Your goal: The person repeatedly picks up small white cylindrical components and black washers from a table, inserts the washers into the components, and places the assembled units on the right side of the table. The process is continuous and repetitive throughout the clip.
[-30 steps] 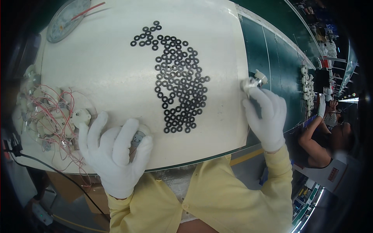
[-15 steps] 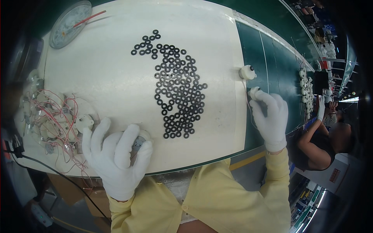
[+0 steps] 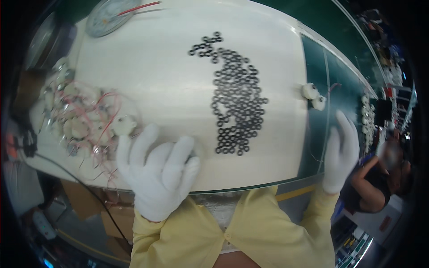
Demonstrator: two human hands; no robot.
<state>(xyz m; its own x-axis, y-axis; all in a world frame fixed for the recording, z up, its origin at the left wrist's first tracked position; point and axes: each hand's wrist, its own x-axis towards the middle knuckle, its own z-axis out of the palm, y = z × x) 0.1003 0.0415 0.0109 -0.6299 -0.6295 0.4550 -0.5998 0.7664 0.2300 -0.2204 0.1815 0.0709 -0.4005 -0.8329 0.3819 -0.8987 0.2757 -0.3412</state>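
Observation:
My left hand (image 3: 161, 174), in a white glove, is closed at the front left edge of the table. Its fingers and thumb curl round a round white motor-like part, now almost wholly hidden by the glove. Beside its fingertips lies a tangled pile of similar white parts (image 3: 124, 125) with red wires. My gloved right hand (image 3: 342, 154) is open and holds nothing, above the green strip at the right. Two white wired parts, one (image 3: 309, 90) farther off and one (image 3: 318, 103) nearer, sit close together beyond its fingers to the left.
Many small black toothed rings (image 3: 237, 98) lie spread on the white tabletop (image 3: 165, 89). A clear round dish (image 3: 105, 20) with a red stick stands far left. More white parts (image 3: 368, 120) line the right side. A co-worker (image 3: 375, 183) sits at the right.
My right hand has let go of the white part, leaving it beside the other, and drawn back to the right with fingers straightened. The whole view has shifted; my left hand keeps its grip.

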